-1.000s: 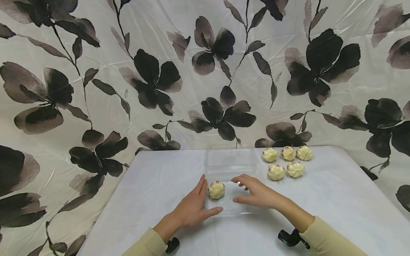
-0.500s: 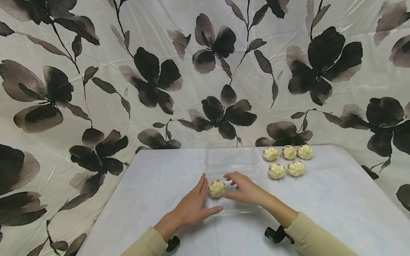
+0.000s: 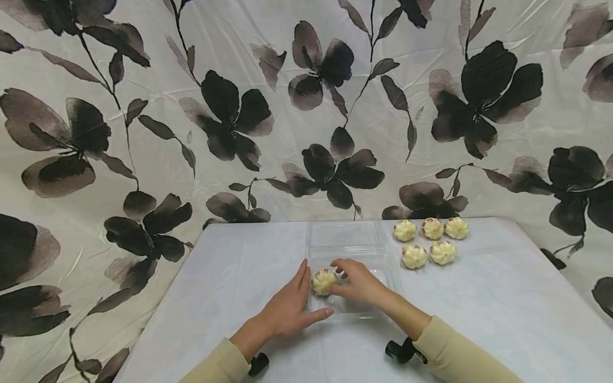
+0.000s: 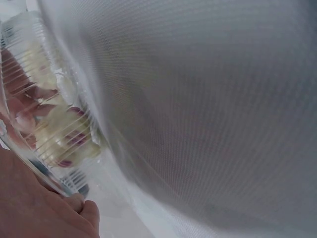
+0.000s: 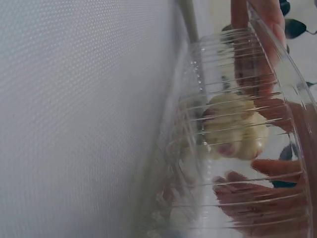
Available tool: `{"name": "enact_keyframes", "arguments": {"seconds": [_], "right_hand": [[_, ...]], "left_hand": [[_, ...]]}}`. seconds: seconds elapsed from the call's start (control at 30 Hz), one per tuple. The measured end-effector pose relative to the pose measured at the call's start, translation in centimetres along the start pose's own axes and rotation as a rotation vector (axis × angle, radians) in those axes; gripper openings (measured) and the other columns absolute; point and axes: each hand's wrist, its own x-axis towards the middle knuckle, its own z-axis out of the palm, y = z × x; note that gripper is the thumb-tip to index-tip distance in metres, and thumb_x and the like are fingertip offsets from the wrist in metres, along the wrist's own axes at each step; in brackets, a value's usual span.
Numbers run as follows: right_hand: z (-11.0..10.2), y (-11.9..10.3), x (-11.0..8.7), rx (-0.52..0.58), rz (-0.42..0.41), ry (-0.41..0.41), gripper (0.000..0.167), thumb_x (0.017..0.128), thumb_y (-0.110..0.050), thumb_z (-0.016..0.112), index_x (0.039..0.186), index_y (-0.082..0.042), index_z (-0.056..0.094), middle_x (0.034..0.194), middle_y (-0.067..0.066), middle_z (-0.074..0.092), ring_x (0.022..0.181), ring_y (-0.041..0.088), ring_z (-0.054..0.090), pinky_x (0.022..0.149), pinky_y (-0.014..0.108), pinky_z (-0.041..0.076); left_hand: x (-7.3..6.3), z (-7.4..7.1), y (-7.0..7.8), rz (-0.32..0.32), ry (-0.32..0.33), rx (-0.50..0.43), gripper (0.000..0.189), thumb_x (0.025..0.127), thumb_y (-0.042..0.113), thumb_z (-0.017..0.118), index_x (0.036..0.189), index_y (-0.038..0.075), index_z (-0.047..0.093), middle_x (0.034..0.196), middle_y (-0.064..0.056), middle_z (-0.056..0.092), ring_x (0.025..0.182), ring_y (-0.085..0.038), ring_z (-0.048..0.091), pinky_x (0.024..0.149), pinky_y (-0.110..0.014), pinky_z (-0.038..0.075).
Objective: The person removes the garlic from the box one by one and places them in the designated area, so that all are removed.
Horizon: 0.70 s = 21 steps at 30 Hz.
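A clear plastic clamshell box (image 3: 369,317) sits in front of me, its lid (image 3: 345,234) folded back to the far side. In its left part lies a pale yellow ridged bun (image 3: 323,282) with purple streaks. My left hand (image 3: 286,314) steadies the box, straight fingers along the left wall and thumb over the front left corner. My right hand (image 3: 360,284) reaches inside over the right half, thumb and bent fingers at the bun's right side. Through the ribbed wall, the right wrist view shows the bun (image 5: 233,126) beside the fingers.
Several more buns (image 3: 413,256) of the same kind stand in two rows right of the box, toward the table's back edge. A white cloth covers the table (image 3: 230,271). Behind it hangs a floral curtain (image 3: 330,175).
My right hand has moved left across the box, from apart to the bun, and its fingers have closed in on it. The left hand has stayed in place at the box.
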Motion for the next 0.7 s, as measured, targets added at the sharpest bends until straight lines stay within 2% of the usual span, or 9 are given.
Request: {"name": "enact_keyframes", "arguments": {"seconds": [0.27, 0.5, 0.7], "right_hand": [[0.54, 0.02, 0.26, 0.015, 0.040, 0.006, 0.055, 0.089, -0.025, 0.081, 0.128, 0.007, 0.060, 0.107, 0.019, 0.069, 0.094, 0.032, 0.068, 0.081, 0.050, 0.057], [0.79, 0.39, 0.40, 0.039, 0.011, -0.008, 0.046, 0.091, -0.024, 0.079, 0.124, 0.003, 0.064, 0.104, 0.015, 0.073, 0.093, 0.028, 0.068, 0.082, 0.051, 0.057], [0.91, 0.52, 0.51, 0.045, -0.003, -0.019, 0.044, 0.092, -0.023, 0.078, 0.125, 0.003, 0.064, 0.104, 0.013, 0.074, 0.090, 0.022, 0.068, 0.079, 0.043, 0.057]], "left_hand": [[-0.02, -0.06, 0.05, 0.000, -0.004, 0.002, 0.120, 0.088, 0.084, 0.045, 0.161, -0.005, 0.012, 0.171, -0.017, 0.000, 0.150, -0.036, 0.031, 0.115, -0.048, 0.039], [-0.17, -0.13, 0.13, 0.002, -0.009, 0.001, 0.120, 0.088, 0.085, 0.044, 0.162, -0.004, 0.011, 0.171, -0.016, -0.001, 0.149, -0.036, 0.032, 0.115, -0.048, 0.039], [-0.18, -0.23, 0.17, 0.005, -0.006, 0.012, 0.120, 0.089, 0.085, 0.044, 0.161, -0.005, 0.013, 0.171, -0.017, 0.000, 0.149, -0.036, 0.032, 0.115, -0.047, 0.039]]}}
